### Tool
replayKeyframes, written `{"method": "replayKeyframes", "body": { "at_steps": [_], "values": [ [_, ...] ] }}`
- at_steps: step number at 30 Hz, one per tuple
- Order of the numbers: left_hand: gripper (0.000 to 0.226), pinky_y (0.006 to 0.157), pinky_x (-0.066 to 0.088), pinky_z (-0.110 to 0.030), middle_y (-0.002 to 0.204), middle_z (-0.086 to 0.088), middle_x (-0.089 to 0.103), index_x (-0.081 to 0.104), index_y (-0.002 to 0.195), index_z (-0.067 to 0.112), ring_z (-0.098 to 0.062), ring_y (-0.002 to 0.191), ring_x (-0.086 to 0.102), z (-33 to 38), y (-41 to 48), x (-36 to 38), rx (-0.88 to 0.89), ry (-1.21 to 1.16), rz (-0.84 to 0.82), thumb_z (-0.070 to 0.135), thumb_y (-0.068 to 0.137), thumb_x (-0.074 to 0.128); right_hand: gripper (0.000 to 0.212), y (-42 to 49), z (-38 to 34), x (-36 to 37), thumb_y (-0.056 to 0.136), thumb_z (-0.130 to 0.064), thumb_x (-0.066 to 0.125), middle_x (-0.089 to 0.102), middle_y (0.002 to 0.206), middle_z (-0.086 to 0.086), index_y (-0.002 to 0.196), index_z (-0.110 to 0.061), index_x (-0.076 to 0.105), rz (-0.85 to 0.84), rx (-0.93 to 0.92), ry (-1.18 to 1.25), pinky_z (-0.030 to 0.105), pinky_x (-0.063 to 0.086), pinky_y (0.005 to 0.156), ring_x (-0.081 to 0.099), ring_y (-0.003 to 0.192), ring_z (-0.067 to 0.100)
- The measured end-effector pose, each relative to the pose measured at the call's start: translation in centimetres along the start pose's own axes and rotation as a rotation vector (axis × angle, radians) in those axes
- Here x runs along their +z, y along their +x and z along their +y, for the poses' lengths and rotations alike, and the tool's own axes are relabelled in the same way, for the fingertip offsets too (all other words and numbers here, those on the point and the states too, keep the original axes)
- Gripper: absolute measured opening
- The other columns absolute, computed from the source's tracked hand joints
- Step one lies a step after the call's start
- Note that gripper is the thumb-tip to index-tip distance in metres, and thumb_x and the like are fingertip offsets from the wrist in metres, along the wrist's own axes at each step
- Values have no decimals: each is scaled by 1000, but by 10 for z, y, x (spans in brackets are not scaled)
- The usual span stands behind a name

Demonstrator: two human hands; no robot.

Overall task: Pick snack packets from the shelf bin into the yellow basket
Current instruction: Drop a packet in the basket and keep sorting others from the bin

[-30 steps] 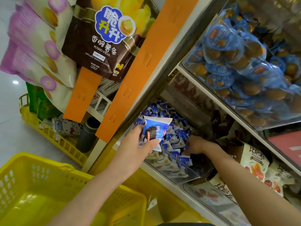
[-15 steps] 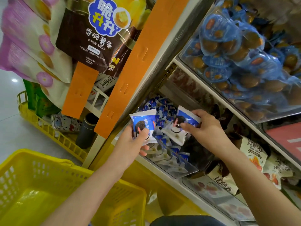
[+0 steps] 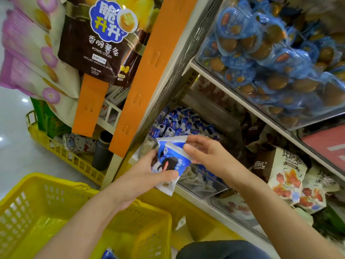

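Nearest to me, low on my left, stands the yellow basket (image 3: 46, 177), open at the top. One blue packet (image 3: 108, 254) already lies in it, at the lower edge of my view. Just above its far rim my left hand (image 3: 145, 178) grips the snack packets (image 3: 175, 161), blue and white. I think there are two, one over the other, but they overlap and I cannot count them surely. My thumb lies across the front and my other fingers are curled behind. My right hand (image 3: 211, 157) pinches the upper right corner of the same packets, thumb in front and fingers behind.

To do this step well, the right hand should let go only when the left thumb presses all the packets firmly, because the film looks slippery. After that the way down to the basket is short, and it is better to release low inside it.

Just behind my hands is the shelf bin (image 3: 147, 147), with a clear wall and many more such packets. The orange strip (image 3: 149, 71) hangs close on its left, and the upper shelf edge (image 3: 224, 87) leaves little room above. To the right lie white bags (image 3: 287, 174); farther up are blue-wrapped snacks (image 3: 270, 62) and a potato sticks bag (image 3: 100, 53).
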State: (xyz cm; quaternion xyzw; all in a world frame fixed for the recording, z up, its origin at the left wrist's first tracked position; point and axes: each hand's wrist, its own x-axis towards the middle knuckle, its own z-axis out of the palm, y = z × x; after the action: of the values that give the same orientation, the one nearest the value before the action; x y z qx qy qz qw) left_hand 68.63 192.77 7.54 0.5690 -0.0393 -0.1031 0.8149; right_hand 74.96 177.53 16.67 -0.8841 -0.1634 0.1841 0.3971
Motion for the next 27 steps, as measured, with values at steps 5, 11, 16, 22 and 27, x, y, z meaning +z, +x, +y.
{"method": "replayKeyframes", "body": {
  "at_steps": [5,11,16,22,27],
  "values": [
    [54,76,51,-14,104,22,67,49,120,33,4,98,62,0,1,0,3,69,-30,23,74,74,29,-3,4,-7,91,-25,52,69,107,9,112,-6,58,-141,31,44,29,54,82,65,95,17],
    [48,78,52,-17,108,17,68,52,115,37,-1,101,63,4,2,0,12,92,-127,26,75,75,13,3,13,-12,90,-25,58,73,92,1,99,-23,66,-98,100,160,24,58,69,69,81,10],
    [30,85,50,-21,106,14,69,58,113,30,0,100,63,5,4,-8,43,102,76,24,84,63,19,28,25,-47,89,-25,59,72,73,4,91,-7,66,474,74,6,22,56,58,70,71,14],
    [36,85,50,-24,112,9,66,52,117,34,-3,103,62,7,7,-15,77,58,214,22,85,62,27,52,54,-56,92,-27,56,56,58,-2,69,-14,60,557,117,-636,21,36,45,54,53,9],
    [32,72,51,-13,107,13,67,52,111,38,1,98,63,4,8,-14,82,78,219,23,85,63,29,57,72,-45,93,-25,54,53,60,0,66,-13,58,386,231,-766,24,36,51,52,57,13]
  ]
}}
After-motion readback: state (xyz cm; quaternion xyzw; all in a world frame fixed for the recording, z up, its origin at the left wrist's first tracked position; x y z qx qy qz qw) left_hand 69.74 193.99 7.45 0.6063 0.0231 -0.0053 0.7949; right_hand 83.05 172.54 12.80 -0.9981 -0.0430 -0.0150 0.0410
